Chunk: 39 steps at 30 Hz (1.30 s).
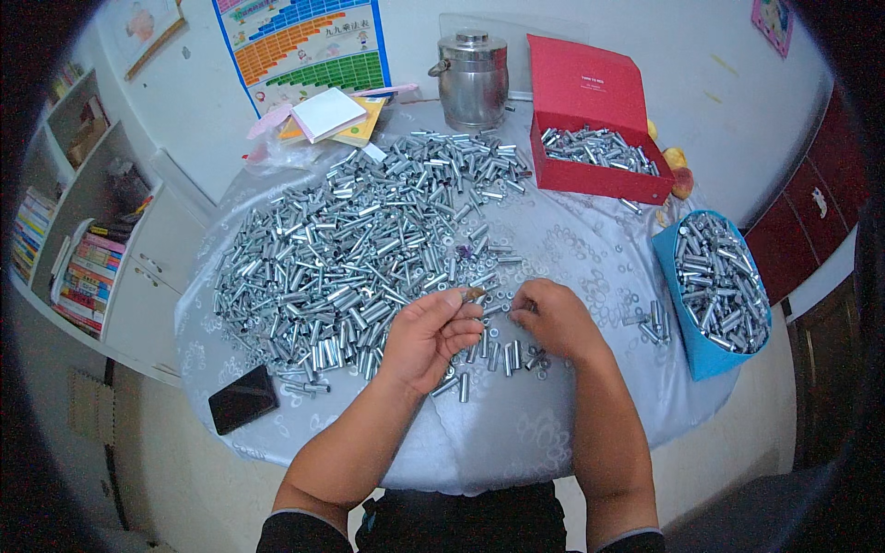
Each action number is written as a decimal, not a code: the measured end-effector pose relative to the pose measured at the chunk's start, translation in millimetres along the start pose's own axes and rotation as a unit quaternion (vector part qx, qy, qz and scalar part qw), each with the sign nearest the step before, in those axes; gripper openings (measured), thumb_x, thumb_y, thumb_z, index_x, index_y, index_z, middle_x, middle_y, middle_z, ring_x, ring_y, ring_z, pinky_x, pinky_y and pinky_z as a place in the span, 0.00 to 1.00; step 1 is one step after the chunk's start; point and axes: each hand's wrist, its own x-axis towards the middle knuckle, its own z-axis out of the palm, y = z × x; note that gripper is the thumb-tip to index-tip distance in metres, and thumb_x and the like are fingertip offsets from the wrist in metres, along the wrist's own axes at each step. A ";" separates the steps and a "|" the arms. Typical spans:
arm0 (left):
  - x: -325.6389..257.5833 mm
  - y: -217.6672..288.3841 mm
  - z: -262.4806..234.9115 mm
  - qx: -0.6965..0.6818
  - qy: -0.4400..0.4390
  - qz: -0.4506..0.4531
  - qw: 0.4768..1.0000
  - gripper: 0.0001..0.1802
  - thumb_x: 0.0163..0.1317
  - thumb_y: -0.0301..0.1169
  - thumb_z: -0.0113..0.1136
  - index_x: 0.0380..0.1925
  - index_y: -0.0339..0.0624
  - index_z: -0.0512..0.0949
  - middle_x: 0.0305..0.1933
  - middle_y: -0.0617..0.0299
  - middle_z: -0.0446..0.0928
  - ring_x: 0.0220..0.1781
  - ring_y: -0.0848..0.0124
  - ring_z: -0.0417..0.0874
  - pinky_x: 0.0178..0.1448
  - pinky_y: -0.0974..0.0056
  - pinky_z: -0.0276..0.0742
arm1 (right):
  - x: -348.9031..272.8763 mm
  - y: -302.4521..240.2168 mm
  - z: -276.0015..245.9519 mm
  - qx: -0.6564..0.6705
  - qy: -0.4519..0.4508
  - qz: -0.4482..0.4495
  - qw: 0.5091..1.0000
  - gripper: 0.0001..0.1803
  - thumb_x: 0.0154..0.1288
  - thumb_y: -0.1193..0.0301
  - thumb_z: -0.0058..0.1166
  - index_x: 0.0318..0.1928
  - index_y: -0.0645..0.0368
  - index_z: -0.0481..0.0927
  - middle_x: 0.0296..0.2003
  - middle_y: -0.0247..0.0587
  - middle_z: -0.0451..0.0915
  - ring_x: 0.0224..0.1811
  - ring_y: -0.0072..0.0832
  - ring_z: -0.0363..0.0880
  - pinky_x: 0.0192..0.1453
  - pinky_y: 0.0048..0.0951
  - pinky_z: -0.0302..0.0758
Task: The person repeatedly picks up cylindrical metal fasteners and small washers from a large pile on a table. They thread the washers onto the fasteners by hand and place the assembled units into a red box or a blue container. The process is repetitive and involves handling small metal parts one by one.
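pinching a small metal sleeve [474, 294] between curled fingers, the left hand [430, 337] hovers over the heap of sleeves [359, 249] while the right hand [556, 320], closed downward, picks at loose washers [539, 355], which could easily slip and scatter across the tablecloth [516, 424].

Home room: bookshelf [88, 267], wall poster [300, 46], clothed table [516, 424].
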 end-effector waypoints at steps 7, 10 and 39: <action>0.2 -0.6 0.6 0.006 -0.015 -0.009 1.000 0.14 0.70 0.30 0.52 0.48 0.31 0.76 0.39 0.50 0.82 0.36 0.68 0.86 0.39 0.68 0.86 | 2.4 -31.2 -8.6 0.463 0.034 0.066 0.883 0.04 0.63 0.76 0.57 0.37 0.63 0.77 0.27 0.30 0.75 0.27 0.16 0.72 0.31 0.20 0.70; -1.1 0.0 2.5 0.008 -0.015 -0.011 1.000 0.14 0.70 0.30 0.52 0.48 0.30 0.76 0.39 0.50 0.82 0.36 0.68 0.86 0.39 0.68 0.86 | 3.1 -35.4 -2.6 0.476 0.049 0.044 0.877 0.04 0.63 0.76 0.57 0.38 0.63 0.77 0.26 0.31 0.76 0.26 0.17 0.72 0.31 0.20 0.70; -0.8 -2.4 -0.2 -0.027 -0.025 -0.013 0.999 0.15 0.71 0.31 0.50 0.48 0.30 0.76 0.39 0.51 0.83 0.36 0.69 0.86 0.38 0.69 0.85 | -0.1 -43.1 4.2 0.307 0.118 -0.043 0.943 0.08 0.65 0.72 0.57 0.41 0.63 0.82 0.36 0.39 0.81 0.35 0.24 0.79 0.41 0.24 0.75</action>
